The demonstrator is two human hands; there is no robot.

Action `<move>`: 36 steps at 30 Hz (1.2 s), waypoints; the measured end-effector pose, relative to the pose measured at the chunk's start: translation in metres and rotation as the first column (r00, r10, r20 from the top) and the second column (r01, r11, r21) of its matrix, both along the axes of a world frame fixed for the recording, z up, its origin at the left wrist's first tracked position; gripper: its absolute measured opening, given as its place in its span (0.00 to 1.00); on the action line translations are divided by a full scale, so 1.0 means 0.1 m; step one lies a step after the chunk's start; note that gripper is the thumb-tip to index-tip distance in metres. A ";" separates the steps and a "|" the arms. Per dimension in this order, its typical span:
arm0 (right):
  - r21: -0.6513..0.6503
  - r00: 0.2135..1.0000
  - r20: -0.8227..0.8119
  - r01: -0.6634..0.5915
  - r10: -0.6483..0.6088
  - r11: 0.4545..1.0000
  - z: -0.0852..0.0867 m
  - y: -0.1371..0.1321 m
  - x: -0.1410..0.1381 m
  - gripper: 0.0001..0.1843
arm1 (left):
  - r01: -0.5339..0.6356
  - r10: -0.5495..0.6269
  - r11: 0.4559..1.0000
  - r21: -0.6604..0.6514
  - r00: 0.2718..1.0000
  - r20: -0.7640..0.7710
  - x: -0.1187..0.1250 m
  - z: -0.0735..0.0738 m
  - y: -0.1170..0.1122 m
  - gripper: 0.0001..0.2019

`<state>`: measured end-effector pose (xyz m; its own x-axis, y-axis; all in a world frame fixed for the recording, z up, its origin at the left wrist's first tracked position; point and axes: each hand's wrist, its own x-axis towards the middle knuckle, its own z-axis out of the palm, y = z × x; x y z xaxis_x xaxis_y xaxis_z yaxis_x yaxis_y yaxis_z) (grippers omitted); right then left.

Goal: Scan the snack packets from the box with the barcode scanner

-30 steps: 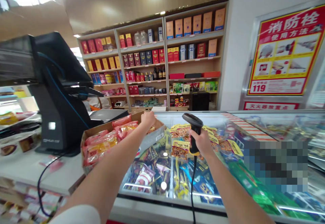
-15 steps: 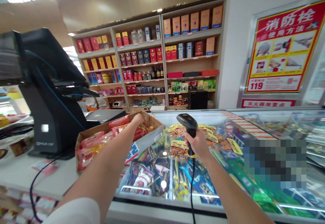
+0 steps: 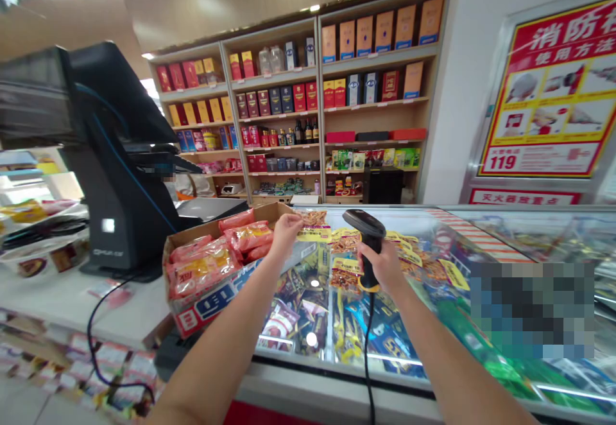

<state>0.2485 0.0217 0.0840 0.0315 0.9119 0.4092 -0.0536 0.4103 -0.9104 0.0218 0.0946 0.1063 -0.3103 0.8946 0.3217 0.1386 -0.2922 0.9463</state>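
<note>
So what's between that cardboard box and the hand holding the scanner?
In the head view, yellow-labelled snack packets lie on the glass top between the box and the right hand; the left hand holds another packet.

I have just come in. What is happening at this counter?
A person's right hand grips a black handheld scanner with a cord. The left hand holds a brown-and-yellow plastic packet at an open cardboard box of pinkish-red plastic packets. More brown-and-yellow packets lie on the glass-topped case, near the scanner.
</note>
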 end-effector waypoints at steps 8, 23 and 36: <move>-0.034 0.997 -0.043 -0.062 0.060 0.998 0.13 -0.12 0.00 0.15 | 0.099 -0.035 0.924 0.369 0.984 -0.176 0.25 -0.42 -0.17 0.08; -0.155 0.960 0.007 -0.275 0.279 0.949 0.10 -0.15 0.03 0.14 | 0.269 -0.276 0.956 -0.116 0.960 -0.046 0.18 -0.45 -0.21 0.02; -0.273 0.794 0.386 -0.388 0.470 0.880 0.17 -0.12 0.29 0.13 | -0.059 0.073 0.997 0.043 0.743 -0.665 0.09 -0.34 -0.28 0.05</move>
